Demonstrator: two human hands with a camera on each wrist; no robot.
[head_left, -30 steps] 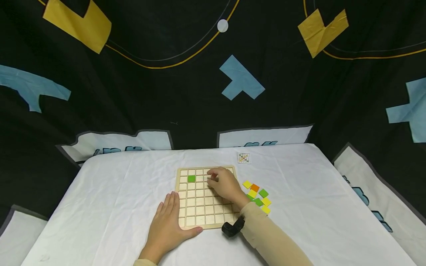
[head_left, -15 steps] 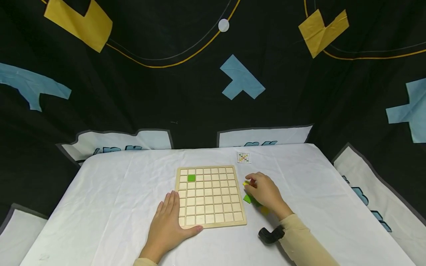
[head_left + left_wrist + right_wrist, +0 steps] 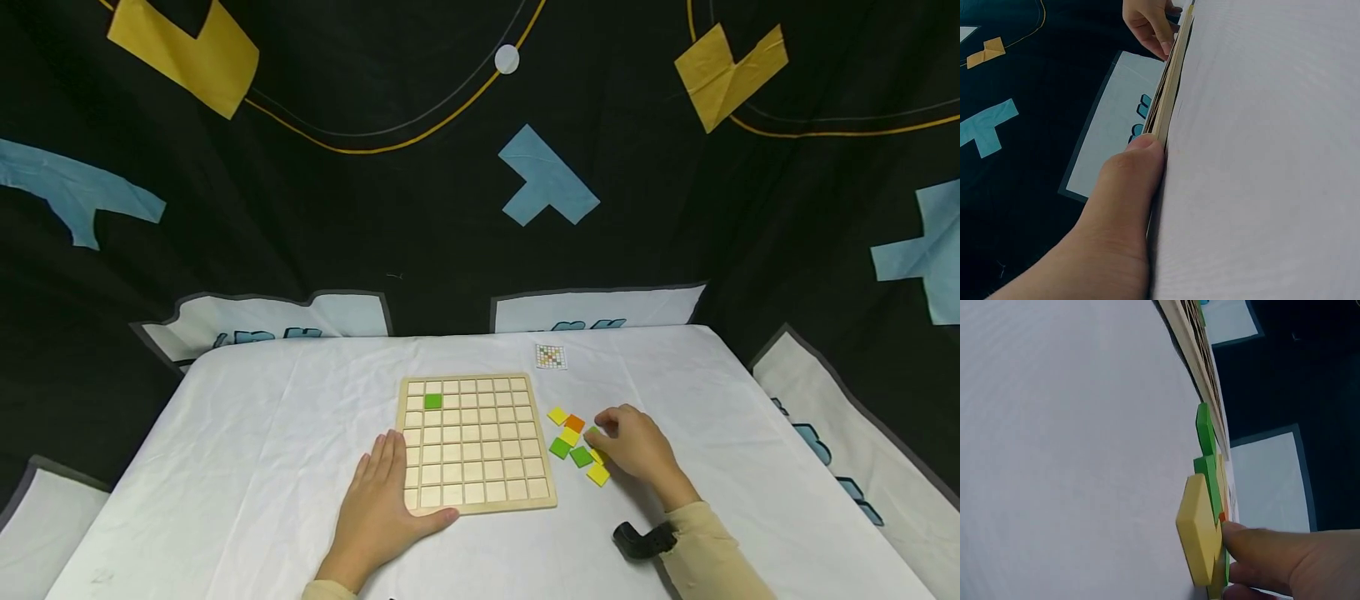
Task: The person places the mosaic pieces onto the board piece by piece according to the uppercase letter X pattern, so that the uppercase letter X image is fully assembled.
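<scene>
A square wooden grid board [image 3: 480, 506] lies on the white table, with one green tile [image 3: 432, 401] in a cell of its second row from the back. My left hand [image 3: 378, 508] rests at the board's near left corner, fingers straight along the left edge and thumb along the front edge. In the left wrist view that thumb [image 3: 1125, 181] touches the board's side. Right of the board, my right hand [image 3: 637, 450] pinches a green tile [image 3: 592, 433] at the right side of a loose tile group. Its thumb [image 3: 1260, 544] partly covers that tile in the right wrist view.
Loose yellow tiles [image 3: 597, 475], green tiles [image 3: 581, 456] and an orange tile [image 3: 574, 422] lie between the board and my right hand. A small printed grid card [image 3: 551, 357] lies behind them. A dark patterned curtain [image 3: 450, 233] hangs behind the table.
My right hand has moved from over the board to the loose tiles, then farther right to the green tile at their right side. The left hand has stayed at the board's corner.
</scene>
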